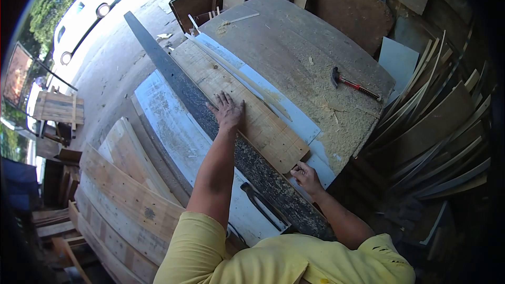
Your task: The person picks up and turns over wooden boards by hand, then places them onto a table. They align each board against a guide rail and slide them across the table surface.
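A wide wooden board [252, 110] lies lengthwise on the workbench beside a long dark, speckled beam [194, 92]. My left hand [227, 110] rests flat on the board near its middle, fingers spread. At the board's near end, my right hand [306, 176] has its fingers curled close to the corner; whether they grip it is hard to make out. A thin wood strip [247, 81] runs along the board's far side, over a pale blue-white panel [294, 115]. Nearer my body, a black handle [260, 206] sits on a whitish panel [163, 108].
On the sawdust-strewn tabletop [279, 31] lies a hammer [355, 85]. Curved wooden pieces [134, 200] are stacked at the lower left. Thin boards and strips [442, 121] lean at the right. A white vehicle [81, 13] stands outside at the upper left.
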Tool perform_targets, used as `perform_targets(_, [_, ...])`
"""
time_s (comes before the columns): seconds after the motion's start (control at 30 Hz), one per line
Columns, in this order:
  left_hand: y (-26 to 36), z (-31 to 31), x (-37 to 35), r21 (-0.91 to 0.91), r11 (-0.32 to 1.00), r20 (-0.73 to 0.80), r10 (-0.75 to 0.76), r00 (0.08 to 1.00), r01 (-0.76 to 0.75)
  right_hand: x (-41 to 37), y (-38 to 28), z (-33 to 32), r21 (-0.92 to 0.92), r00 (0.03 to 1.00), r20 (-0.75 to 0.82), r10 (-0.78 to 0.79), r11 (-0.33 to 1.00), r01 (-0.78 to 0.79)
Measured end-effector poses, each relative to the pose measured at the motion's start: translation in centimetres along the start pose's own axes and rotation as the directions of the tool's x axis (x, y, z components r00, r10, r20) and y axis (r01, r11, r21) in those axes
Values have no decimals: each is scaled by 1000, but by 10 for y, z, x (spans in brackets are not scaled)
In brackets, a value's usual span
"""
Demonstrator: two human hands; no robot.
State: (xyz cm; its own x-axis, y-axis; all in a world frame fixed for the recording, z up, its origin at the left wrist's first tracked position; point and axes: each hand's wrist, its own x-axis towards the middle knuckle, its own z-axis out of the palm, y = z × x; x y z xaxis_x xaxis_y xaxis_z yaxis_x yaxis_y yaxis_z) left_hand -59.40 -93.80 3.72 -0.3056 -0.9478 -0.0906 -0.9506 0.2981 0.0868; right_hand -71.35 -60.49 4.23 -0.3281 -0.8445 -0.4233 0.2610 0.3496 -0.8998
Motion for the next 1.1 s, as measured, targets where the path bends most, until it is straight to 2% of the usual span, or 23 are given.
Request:
perform_targets(0.27, [-9,-8,16,-22,1000,17,-8,1000,8,15,-11,10,38,996,33,85,996,-87])
perform_targets(1.1, [-40,-8,74,-24,999,12,-41,999,41,62,-31,37,70,987,125,103,991,-112])
